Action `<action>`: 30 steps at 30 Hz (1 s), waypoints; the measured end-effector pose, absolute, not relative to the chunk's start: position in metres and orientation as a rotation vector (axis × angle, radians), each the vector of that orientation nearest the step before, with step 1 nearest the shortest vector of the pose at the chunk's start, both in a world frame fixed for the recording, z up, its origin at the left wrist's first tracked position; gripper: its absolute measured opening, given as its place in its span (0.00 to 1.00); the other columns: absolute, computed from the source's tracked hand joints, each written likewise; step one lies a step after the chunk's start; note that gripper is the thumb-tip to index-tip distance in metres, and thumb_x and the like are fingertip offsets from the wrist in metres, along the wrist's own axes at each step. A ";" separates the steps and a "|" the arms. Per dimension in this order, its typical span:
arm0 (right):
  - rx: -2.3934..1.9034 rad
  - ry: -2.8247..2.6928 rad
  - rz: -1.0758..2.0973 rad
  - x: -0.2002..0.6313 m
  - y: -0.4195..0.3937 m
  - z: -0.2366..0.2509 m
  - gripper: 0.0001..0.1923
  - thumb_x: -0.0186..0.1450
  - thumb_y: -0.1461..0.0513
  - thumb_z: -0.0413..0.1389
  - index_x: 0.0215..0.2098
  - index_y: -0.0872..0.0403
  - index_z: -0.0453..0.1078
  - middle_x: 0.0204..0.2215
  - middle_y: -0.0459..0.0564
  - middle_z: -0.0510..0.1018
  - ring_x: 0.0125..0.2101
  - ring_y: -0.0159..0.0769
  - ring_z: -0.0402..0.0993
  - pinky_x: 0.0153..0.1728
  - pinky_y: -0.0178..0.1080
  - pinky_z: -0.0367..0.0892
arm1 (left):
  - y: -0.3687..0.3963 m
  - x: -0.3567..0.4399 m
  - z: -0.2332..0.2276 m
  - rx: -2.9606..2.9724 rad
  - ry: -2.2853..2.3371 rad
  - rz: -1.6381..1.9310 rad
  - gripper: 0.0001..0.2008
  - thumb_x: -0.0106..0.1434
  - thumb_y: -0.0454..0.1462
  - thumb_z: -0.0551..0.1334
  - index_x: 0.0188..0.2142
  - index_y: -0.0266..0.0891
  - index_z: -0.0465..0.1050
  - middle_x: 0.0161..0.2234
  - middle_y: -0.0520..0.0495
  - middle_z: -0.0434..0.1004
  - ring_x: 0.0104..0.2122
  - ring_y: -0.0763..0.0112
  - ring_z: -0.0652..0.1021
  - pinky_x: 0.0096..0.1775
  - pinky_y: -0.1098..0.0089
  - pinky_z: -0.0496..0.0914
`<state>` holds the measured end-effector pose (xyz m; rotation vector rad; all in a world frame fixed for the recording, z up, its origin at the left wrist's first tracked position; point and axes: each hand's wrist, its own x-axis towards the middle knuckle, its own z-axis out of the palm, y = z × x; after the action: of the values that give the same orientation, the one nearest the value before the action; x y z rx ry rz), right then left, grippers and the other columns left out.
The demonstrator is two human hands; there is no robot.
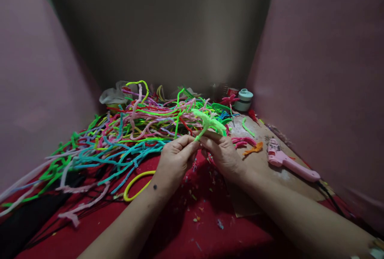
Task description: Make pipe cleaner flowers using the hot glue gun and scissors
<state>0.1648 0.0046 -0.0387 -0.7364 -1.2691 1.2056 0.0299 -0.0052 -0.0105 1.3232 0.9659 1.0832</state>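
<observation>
Fingertips of our left hand (177, 157) pinch the stem of a bright green fuzzy piece (209, 122), and our right hand (224, 156) seems to grip it just beside. We'd do best keeping both pinches low and turning evenly, so the splayed top isn't crushed. We hold it raised over the red cloth (207, 207), near the heap of coloured pipe cleaners (150, 119), well apart from the pink glue gun (292, 165) on the board (258, 166).
</observation>
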 end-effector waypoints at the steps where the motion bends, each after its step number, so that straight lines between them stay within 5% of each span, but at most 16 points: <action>1: -0.721 -1.275 1.193 0.165 0.005 -0.039 0.11 0.61 0.56 0.56 0.39 0.50 0.76 0.23 0.43 0.65 0.24 0.28 0.54 0.26 0.34 0.53 | -0.005 0.030 -0.010 1.275 0.933 1.061 0.13 0.56 0.42 0.62 0.22 0.36 0.66 0.14 0.58 0.56 0.13 0.85 0.55 0.17 0.78 0.49; 16: -0.519 -1.051 1.461 0.160 0.008 -0.043 0.07 0.56 0.58 0.61 0.32 0.52 0.75 0.21 0.43 0.70 0.22 0.28 0.62 0.26 0.34 0.58 | 0.003 0.025 -0.017 0.984 0.540 0.777 0.08 0.60 0.40 0.59 0.29 0.36 0.67 0.16 0.61 0.54 0.12 0.86 0.46 0.12 0.81 0.49; 22: -0.591 -0.967 1.438 0.160 0.008 -0.044 0.07 0.56 0.59 0.61 0.30 0.54 0.76 0.20 0.43 0.70 0.19 0.26 0.59 0.22 0.33 0.54 | -0.006 0.031 -0.017 1.736 1.063 1.092 0.10 0.59 0.40 0.59 0.23 0.38 0.65 0.18 0.55 0.61 0.18 0.78 0.61 0.23 0.76 0.56; 30: -0.647 -0.945 1.361 0.156 0.004 -0.047 0.08 0.53 0.60 0.64 0.31 0.52 0.76 0.25 0.43 0.74 0.22 0.28 0.60 0.24 0.33 0.56 | -0.002 0.027 -0.028 2.150 1.253 1.226 0.08 0.61 0.35 0.55 0.29 0.42 0.72 0.23 0.51 0.69 0.23 0.72 0.67 0.30 0.74 0.59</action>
<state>0.1560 0.0036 -0.0466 -0.6472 -0.9452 1.3612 0.0272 -0.0019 -0.0282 2.1504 1.2528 1.2257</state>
